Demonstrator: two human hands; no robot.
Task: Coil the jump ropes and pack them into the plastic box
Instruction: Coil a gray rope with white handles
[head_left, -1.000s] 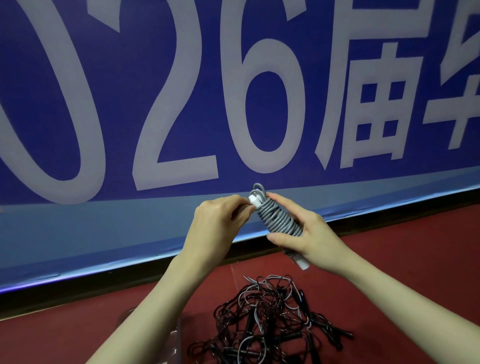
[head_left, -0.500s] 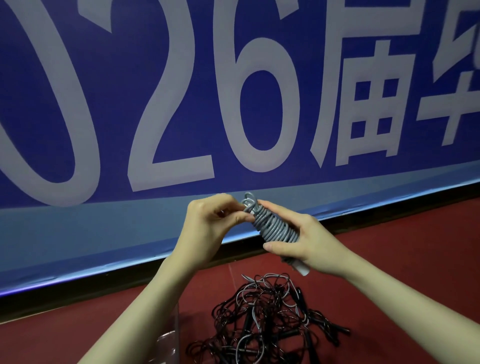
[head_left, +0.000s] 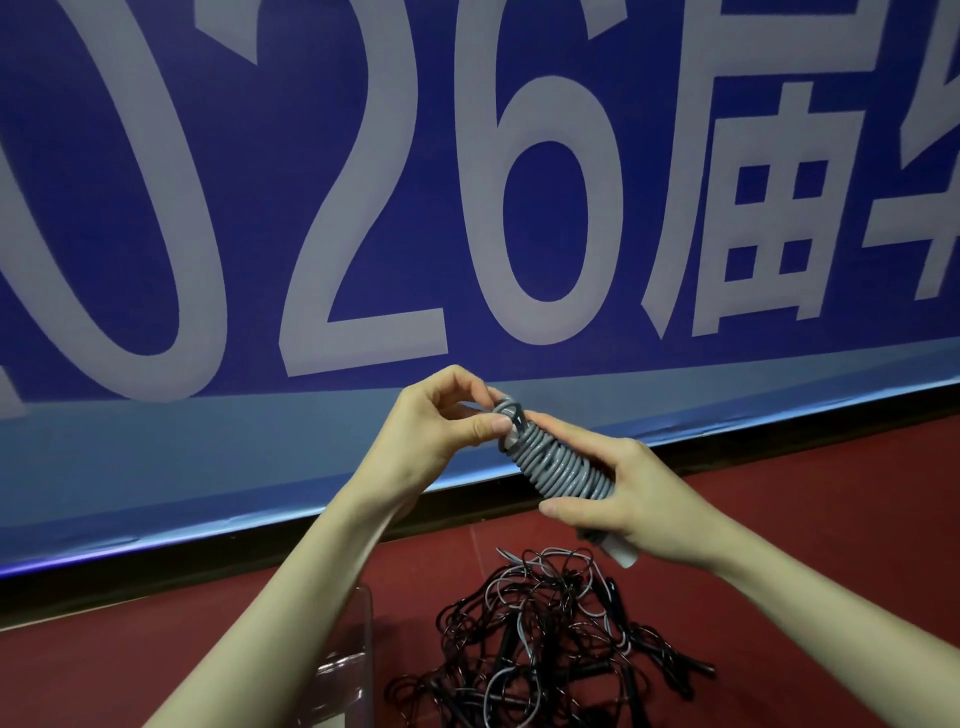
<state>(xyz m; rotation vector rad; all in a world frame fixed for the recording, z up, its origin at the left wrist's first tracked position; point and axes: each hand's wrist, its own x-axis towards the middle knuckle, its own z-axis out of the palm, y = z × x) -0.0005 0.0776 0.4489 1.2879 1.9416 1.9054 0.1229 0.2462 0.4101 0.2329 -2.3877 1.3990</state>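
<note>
Two bare hands are meeting in the middle of the view, in front of a blue banner (head_left: 363, 156). The right hand (head_left: 639, 499) is gripping the grey jump rope (head_left: 556, 462), which is already wound tightly around its white handles; the fingers are lying along the far side of the bundle and the thumb is curling under it. A white handle end (head_left: 621, 551) is sticking out below this hand. The left hand (head_left: 441, 431) is pinching the small loop of cord at the top end of the bundle between thumb and fingertips.

Below the hands, a tangled pile of black and grey jump ropes (head_left: 550, 639) is lying on the red floor (head_left: 805, 519). Just beside this pile, to its left, a clear plastic box (head_left: 348, 660) is standing, and the left forearm is crossing in front of it and hiding most of it, so what is inside cannot be told.

The banner is filling the whole upper part of the view. Large pale characters are running across it: "026", then the character "届", then one more character cut by the right edge. A lighter blue band is running along the bottom of the banner.
</note>
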